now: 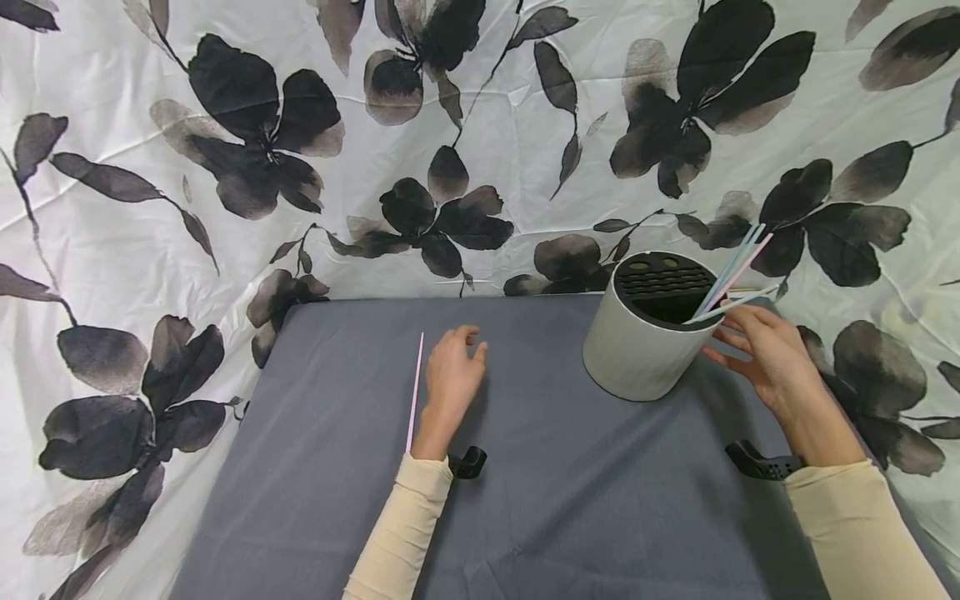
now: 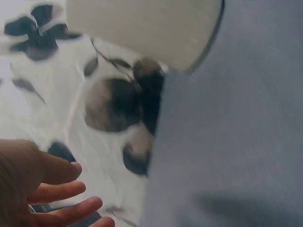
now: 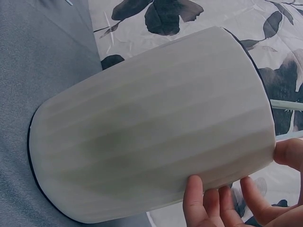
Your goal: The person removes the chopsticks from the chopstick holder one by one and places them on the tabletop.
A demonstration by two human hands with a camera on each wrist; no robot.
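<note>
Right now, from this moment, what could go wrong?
The right fingers are at the upper side of the pale container, so a bump might tip it. Sticks jutting out of its top could be knocked loose. A pink stick lies near the left fingers, which might brush it aside.

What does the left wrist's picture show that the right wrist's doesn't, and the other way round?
Only the left: part of the left hand, its fingers spread apart.

Only the right: the fingers of the right hand at the container's side, its upper rim, and pale straws beyond it.

Both: the container, grey cloth and floral fabric.
</note>
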